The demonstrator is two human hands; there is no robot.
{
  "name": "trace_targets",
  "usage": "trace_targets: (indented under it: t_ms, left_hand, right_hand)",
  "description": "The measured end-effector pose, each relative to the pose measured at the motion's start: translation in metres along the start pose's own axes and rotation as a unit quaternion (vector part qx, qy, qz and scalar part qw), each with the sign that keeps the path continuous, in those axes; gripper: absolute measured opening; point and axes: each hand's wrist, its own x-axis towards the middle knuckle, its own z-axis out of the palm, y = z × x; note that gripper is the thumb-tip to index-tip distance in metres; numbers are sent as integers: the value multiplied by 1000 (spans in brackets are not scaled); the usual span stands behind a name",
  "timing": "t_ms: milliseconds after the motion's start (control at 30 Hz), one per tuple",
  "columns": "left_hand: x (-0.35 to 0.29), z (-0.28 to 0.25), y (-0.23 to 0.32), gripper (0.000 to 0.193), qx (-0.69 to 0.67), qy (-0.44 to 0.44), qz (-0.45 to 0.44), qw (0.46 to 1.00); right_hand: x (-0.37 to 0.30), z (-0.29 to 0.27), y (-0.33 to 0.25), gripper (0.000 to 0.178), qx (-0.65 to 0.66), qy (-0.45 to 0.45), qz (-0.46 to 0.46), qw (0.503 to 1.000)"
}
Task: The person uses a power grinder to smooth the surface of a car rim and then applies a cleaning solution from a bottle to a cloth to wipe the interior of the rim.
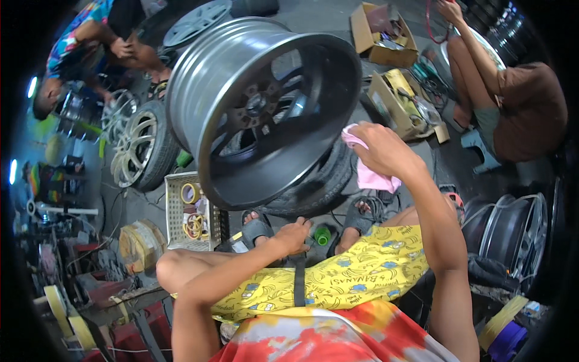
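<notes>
A large dark grey alloy wheel rim (196,84) leans in front of me on a black tyre (325,187), its hollow side tilted toward me. My right hand (380,148) is closed round a pink cloth (374,176) beside the rim's right edge, with part of the cloth hanging below the palm. Low over my lap, my left hand (294,235) is just below the rim's lower edge and apart from it. Its fingers are curled, and whatever may be in them is hidden. A green bottle (322,235) stands between my feet, right of that hand.
At left are a white plastic basket (175,208) with tape rolls and a tyred wheel (145,145). Cardboard boxes (392,108) of supplies stand at right. One person (90,42) bends at far left; another (525,108) sits at right. More rims (506,229) lie near my right side.
</notes>
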Motion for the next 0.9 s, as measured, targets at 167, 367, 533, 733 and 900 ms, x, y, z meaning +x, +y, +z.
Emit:
trace_targets:
  t_ms: [167,367,533,733,900]
  left_hand:
    - [-61,-72,-99,54,77,-203,-155,964]
    - [-130,-153,-283,49,-57,232,-303,922]
    - [-93,-183,-269,81,-362,409,-216,809]
    - [-82,-175,-284,106,-448,414,-143,780]
    - [-69,-174,-279,111,-505,422,-145,739]
  right_hand:
    - [-4,1,5,34,-3,-10,10,1000]
    - [18,6,-4,37,-11,-60,17,998]
    - [23,24,9,37,-30,-53,4,998]
    - [30,37,2,38,-45,-94,18,994]
    - [30,49,0,29,-58,-86,-2,995]
